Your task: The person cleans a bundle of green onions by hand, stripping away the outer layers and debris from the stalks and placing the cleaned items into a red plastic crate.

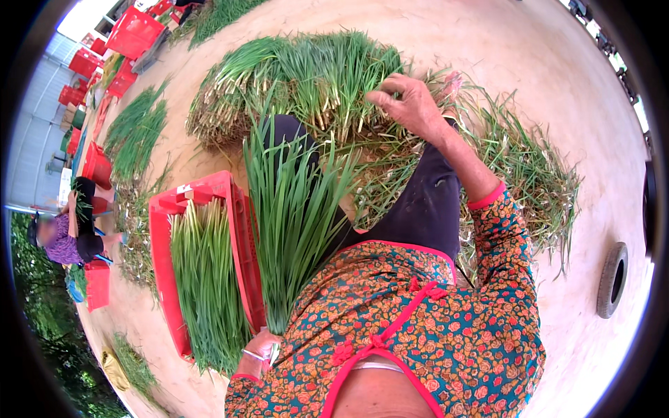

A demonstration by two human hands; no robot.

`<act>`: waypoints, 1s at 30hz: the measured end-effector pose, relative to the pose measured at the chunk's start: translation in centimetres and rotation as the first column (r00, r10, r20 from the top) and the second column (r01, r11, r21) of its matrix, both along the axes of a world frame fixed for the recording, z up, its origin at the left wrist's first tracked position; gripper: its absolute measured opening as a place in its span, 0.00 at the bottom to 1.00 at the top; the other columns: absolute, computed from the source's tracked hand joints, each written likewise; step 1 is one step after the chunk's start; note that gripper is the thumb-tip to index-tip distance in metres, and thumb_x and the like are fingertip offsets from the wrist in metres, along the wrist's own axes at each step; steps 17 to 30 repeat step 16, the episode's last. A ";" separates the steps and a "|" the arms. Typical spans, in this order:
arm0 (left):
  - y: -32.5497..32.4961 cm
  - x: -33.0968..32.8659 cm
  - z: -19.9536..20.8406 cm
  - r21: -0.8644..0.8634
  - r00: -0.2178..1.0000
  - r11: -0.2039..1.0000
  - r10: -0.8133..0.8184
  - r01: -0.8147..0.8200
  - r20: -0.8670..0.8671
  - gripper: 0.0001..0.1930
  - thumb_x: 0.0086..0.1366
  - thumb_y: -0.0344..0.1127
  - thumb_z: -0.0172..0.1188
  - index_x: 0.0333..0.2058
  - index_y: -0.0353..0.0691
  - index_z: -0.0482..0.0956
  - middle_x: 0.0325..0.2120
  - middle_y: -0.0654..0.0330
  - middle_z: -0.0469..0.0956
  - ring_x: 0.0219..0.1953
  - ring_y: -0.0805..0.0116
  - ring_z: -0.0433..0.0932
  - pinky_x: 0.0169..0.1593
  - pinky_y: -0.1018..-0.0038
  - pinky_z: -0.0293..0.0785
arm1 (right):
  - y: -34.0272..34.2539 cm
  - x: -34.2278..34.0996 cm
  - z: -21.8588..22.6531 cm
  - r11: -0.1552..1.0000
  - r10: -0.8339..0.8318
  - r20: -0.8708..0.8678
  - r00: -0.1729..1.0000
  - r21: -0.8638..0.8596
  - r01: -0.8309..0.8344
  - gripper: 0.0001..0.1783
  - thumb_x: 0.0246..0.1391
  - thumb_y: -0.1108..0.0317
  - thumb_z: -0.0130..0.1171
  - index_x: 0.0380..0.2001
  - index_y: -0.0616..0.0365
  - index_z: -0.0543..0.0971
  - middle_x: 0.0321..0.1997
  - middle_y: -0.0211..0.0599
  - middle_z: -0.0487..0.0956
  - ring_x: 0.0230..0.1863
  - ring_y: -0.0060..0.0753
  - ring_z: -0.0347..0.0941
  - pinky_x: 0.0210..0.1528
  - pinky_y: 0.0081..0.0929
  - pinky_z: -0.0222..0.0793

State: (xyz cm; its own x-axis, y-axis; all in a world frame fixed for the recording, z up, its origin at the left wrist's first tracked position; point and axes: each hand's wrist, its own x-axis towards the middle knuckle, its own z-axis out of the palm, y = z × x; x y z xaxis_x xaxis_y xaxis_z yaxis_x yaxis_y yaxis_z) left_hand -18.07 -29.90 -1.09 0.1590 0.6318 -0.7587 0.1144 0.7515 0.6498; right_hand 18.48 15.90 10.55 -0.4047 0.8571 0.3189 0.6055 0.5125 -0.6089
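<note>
My left hand point(262, 345) is low beside my hip, closed round the narrow end of a bunch of garlic chives point(289, 230). Its long green leaves fan up across my left thigh. My right hand point(408, 104) is raised over the right end of a big heap of garlic chives point(300, 76), its fingers curled in and the thumb close to them. Whether a small bit is pinched there I cannot make out. Left of the held bunch stands a red plastic crate point(244, 258), with trimmed chives point(205, 279) laid lengthwise in it, pale ends away from me.
Loose leaves and trimmings point(523, 167) spread on the floor to my right and between my legs. An old tyre point(613, 280) is at far right. At far left, another person point(70, 233) sits among red crates point(132, 31) and more chive piles point(139, 132).
</note>
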 end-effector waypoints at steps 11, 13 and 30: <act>-1.0 -0.2 -0.7 -0.359 0.795 0.814 0.554 -0.457 0.245 0.14 0.48 0.19 0.58 0.37 0.24 0.77 0.35 0.53 0.80 0.34 0.64 0.80 0.43 0.69 0.76 | -3.3 -8.6 -3.2 0.834 0.527 -0.138 0.838 -0.107 -0.542 0.17 0.47 0.56 0.61 0.37 0.55 0.78 0.35 0.43 0.75 0.42 0.49 0.70 0.44 0.43 0.64; -1.2 0.3 -0.4 -0.274 0.885 0.885 0.431 -0.377 0.176 0.16 0.48 0.19 0.58 0.38 0.25 0.76 0.36 0.53 0.80 0.34 0.64 0.80 0.43 0.69 0.76 | -4.2 -8.9 -3.0 0.821 0.490 -0.284 0.824 -0.167 -0.546 0.17 0.47 0.57 0.61 0.36 0.57 0.77 0.34 0.44 0.76 0.40 0.51 0.71 0.43 0.43 0.66; -1.0 0.4 1.3 -0.032 0.999 0.998 0.047 -0.047 0.004 0.17 0.48 0.19 0.58 0.40 0.26 0.76 0.36 0.54 0.80 0.35 0.64 0.80 0.43 0.69 0.76 | -4.5 -9.2 -3.9 0.803 0.116 -0.630 0.768 -0.396 -0.446 0.11 0.48 0.64 0.60 0.33 0.60 0.77 0.31 0.39 0.77 0.37 0.36 0.73 0.41 0.36 0.67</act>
